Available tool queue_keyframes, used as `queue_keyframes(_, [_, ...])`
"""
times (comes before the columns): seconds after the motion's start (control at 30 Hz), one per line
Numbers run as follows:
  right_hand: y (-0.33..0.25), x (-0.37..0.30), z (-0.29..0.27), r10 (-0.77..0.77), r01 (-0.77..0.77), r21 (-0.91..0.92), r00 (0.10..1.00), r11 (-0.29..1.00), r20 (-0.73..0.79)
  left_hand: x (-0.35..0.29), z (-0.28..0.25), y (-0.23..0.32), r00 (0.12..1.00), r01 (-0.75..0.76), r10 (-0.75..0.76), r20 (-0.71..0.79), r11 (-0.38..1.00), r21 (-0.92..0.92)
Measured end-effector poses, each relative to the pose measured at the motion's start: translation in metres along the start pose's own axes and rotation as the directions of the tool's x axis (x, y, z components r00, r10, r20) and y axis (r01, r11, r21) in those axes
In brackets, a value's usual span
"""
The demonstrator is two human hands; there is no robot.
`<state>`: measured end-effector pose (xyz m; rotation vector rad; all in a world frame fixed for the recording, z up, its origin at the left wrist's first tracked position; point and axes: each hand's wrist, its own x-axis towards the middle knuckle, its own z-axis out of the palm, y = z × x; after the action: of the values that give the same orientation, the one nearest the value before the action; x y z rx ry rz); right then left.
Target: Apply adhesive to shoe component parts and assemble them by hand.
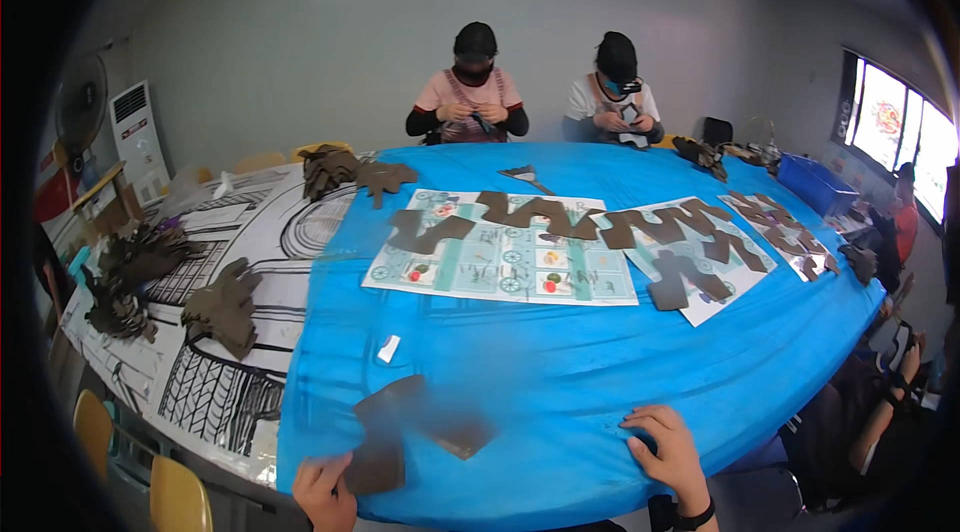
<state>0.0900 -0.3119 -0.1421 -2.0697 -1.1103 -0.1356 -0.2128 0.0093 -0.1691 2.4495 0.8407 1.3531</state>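
Note:
A flat, dark brown cut-out piece (375, 467), of fabric or leather, lies near the front edge of the table with several angled arms. My left hand (325, 494) has its fingers closed at the left edge of this piece. Part of the piece is veiled by a blurred patch in the picture. Farther right, my right hand (668, 447) rests on the blue table cover (600, 362), fingers apart and slightly bent, holding nothing. A small white label-like object (388, 349) lies beyond the brown piece.
Printed sheets (590, 287) across the table carry several brown cut pieces (540, 214). Brown stacks (225, 310) sit on the patterned left side. A brush (522, 175) lies farther back. Two people (475, 97) handle small items opposite. A blue bin (815, 182) stands far right.

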Motion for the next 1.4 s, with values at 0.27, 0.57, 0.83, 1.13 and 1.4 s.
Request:
queue_keyframes(0.27, [0.037,-0.019,-0.031,-0.011,-0.002,-0.171,0.997,0.985,-0.071,0.054,-0.044,-0.048,0.988,-0.156,0.153,0.033,0.941,0.3])
queue_keyframes(0.57, [0.116,-0.028,-0.088,0.043,-0.089,-0.169,0.964,0.982,-0.262,0.13,-0.071,-0.024,0.913,-0.268,-0.09,0.399,0.604,0.75])
queue_keyframes(0.83, [0.13,-0.017,-0.108,0.032,-0.047,-0.285,0.998,0.957,-0.057,0.218,0.032,0.075,0.727,-0.493,0.065,0.683,0.742,0.454])
queue_keyframes(1.13, [0.147,-0.004,-0.106,0.046,-0.023,-0.442,0.998,0.897,0.04,0.384,0.354,0.154,0.621,-0.456,0.382,0.684,0.886,-0.081])
queue_keyframes(1.4, [0.137,0.011,-0.118,0.196,-0.112,-0.423,0.967,0.899,0.161,0.432,0.571,0.184,0.765,-0.394,0.28,0.581,0.916,0.078])
